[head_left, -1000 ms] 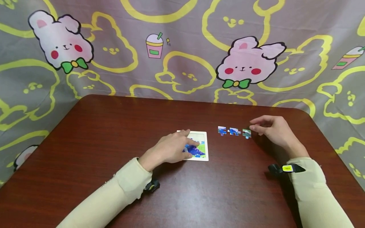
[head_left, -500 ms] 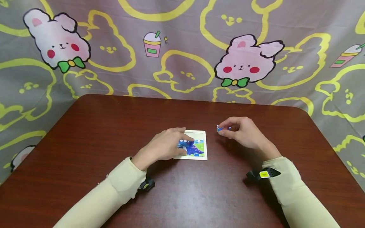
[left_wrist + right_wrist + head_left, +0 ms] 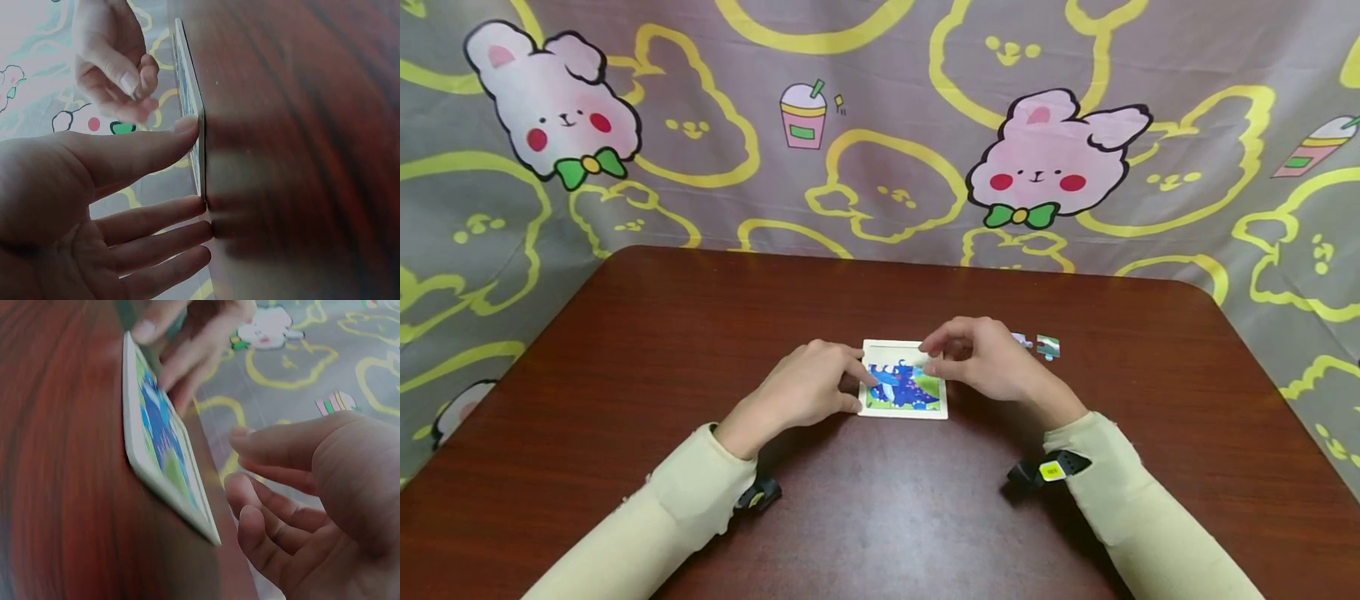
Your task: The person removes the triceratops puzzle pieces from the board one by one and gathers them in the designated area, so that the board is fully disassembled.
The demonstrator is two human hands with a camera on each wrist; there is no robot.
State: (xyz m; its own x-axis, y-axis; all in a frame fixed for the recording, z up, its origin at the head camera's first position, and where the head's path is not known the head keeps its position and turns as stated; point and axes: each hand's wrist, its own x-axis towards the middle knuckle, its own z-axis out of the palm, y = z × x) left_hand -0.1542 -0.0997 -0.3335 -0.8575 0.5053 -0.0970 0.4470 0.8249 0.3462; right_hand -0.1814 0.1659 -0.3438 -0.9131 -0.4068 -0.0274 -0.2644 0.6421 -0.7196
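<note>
A small jigsaw puzzle (image 3: 897, 393) with a blue dinosaur picture lies in its white-rimmed tray (image 3: 902, 415) on the table. My left hand (image 3: 797, 387) rests at the tray's left side, fingers fairly straight; in the left wrist view its thumb (image 3: 186, 125) touches the tray edge. Over the tray's upper right corner is my right hand (image 3: 996, 362), thumb and forefinger drawn together in a pinch. The puzzle piece between them is mostly hidden. In the right wrist view, the right fingertips (image 3: 240, 439) are apart from the tray.
Two loose puzzle pieces, one partly covered (image 3: 1020, 340) and one green and white (image 3: 1048, 346), lie right of the tray behind my right hand. The brown table (image 3: 880, 517) reaches back to a patterned curtain (image 3: 880, 108).
My right hand has gone left from the loose pieces to the tray, and the leftmost piece no longer shows on the table. My left hand has drawn back toward the tray's left edge.
</note>
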